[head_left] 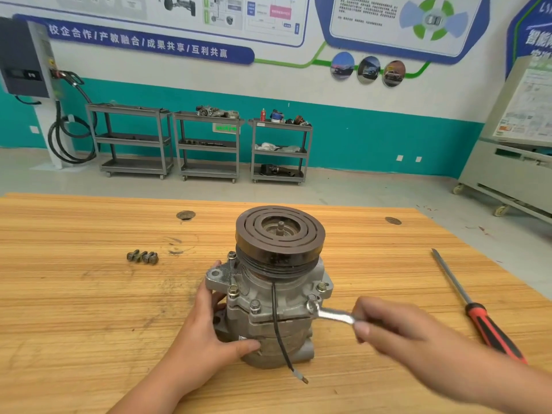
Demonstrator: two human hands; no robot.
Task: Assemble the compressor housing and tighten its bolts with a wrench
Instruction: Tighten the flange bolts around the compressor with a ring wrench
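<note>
A grey metal compressor (286, 294) stands upright on the wooden table (74, 309), its dark pulley (279, 234) on top and a black wire hanging down its front. Several bolts sit in the housing flange. My left hand (209, 330) grips the compressor's left side, thumb on the lower body. My right hand (397, 327) holds a silver wrench (331, 314) whose head sits on a bolt (312, 298) at the right front of the flange.
Three loose bolts (142, 256) lie on the table to the left. A red-and-black screwdriver (475, 309) lies at the right, near the table edge. Grey shelf carts (209, 144) stand against the far wall.
</note>
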